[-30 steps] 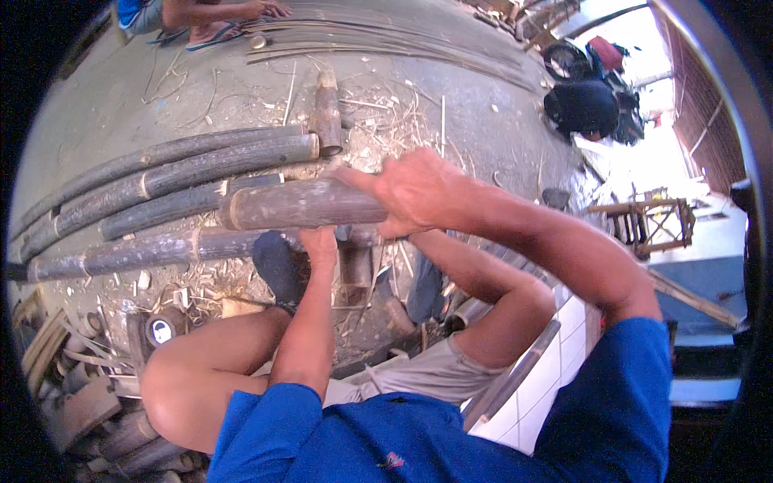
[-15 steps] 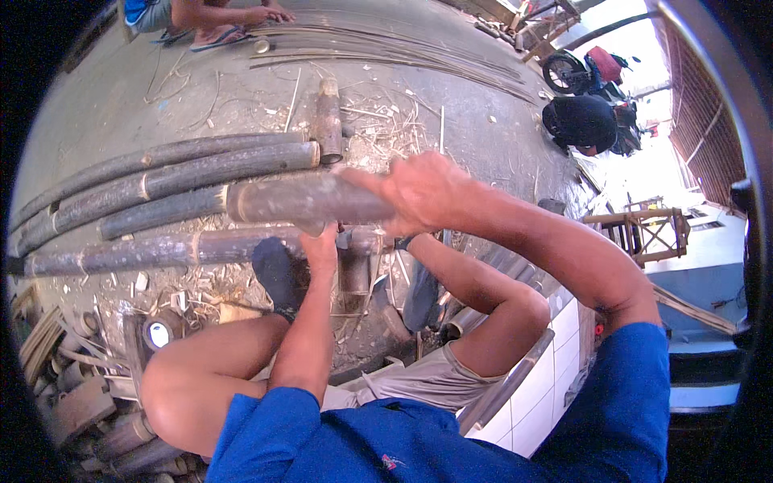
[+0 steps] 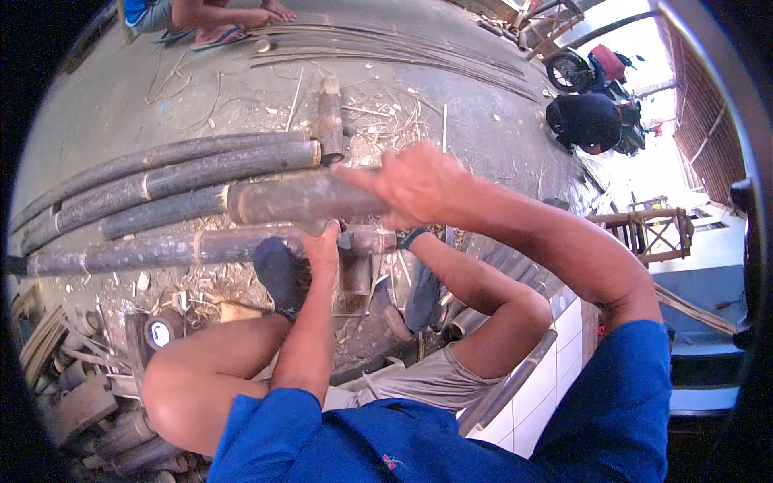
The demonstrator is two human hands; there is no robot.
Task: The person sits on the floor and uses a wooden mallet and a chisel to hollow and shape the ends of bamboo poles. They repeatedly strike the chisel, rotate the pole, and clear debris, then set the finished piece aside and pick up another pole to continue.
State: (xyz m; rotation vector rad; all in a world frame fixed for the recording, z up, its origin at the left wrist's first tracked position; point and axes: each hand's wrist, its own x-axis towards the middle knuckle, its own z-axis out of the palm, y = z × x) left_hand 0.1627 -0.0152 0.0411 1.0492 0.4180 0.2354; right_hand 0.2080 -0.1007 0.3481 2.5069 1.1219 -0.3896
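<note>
A thick dark bamboo section (image 3: 298, 200) lies sideways in front of me, raised over the longer poles. My right hand (image 3: 419, 189) is closed on its right end, slightly blurred, with the index finger stretched along the top. Just below the section, my left hand (image 3: 322, 241) is closed, its thumb side up. What its fingers hold is hidden; a greyish edge shows beside them under the section. A long bamboo pole (image 3: 145, 249) runs sideways under my left hand, across my dark-covered feet (image 3: 278, 270). A short upright-looking bamboo piece (image 3: 354, 274) sits below it, between my feet.
More bamboo poles (image 3: 173, 177) lie at the left, and a short bamboo piece (image 3: 330, 121) lies beyond them among shavings (image 3: 386, 121). Thin strips (image 3: 386, 48) stretch across the far floor near another person's hand (image 3: 278, 12). Motorcycles (image 3: 588, 121) stand far right. Bamboo offcuts (image 3: 121, 435) pile up lower left.
My right hand and the bamboo section have shifted very slightly. My left hand stays nearly in place, and the view has moved a little.
</note>
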